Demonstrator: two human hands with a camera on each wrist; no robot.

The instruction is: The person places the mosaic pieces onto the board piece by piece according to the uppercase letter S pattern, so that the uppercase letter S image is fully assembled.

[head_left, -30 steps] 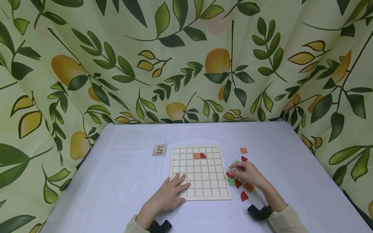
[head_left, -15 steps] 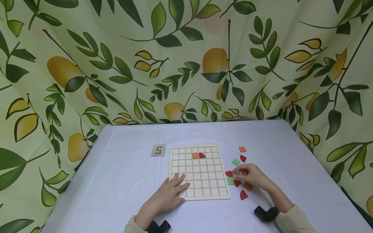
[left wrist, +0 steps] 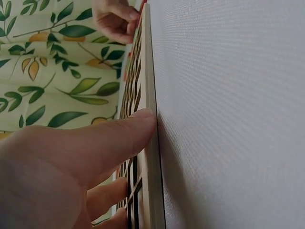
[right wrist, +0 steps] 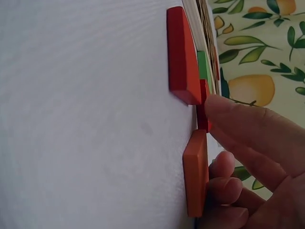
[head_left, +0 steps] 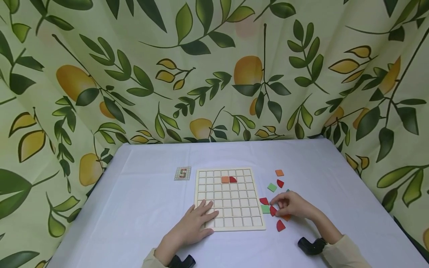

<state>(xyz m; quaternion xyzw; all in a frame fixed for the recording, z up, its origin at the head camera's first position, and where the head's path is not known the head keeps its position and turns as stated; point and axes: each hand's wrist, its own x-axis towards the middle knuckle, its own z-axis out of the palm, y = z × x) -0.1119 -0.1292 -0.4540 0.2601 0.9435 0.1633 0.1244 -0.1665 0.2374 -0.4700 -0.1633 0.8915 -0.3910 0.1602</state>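
In the head view, a gridded wooden board [head_left: 238, 213] lies flat on the white tabletop [head_left: 134, 208]. On it, in the second row from the far edge, an orange square tile [head_left: 225, 179] and a red quarter-circle tile [head_left: 233, 179] lie side by side. The left hand [head_left: 196, 223] rests on the near left corner of the board, and its fingers are spread. Beyond, to the left of the board, is a small card with letter S [head_left: 182, 173]. The right hand [head_left: 294, 204] is low over the loose tiles at the right side of the board, with its fingers bent. Its thumb and index finger are at a red loose tile [head_left: 273, 211], which lies just beside a green square tile [head_left: 265, 209]. An orange loose tile [head_left: 287, 217] is partly hidden below this hand. A leaf-and-fruit curtain [head_left: 214, 70] hangs behind.

In the left wrist view, the thumb touches the side edge of the board, while other fingers lie upon the grid.

In the right wrist view, a fingertip touches the red loose tile, and the curled fingers are next to the orange loose tile. I cannot tell whether the red one is really pinched.
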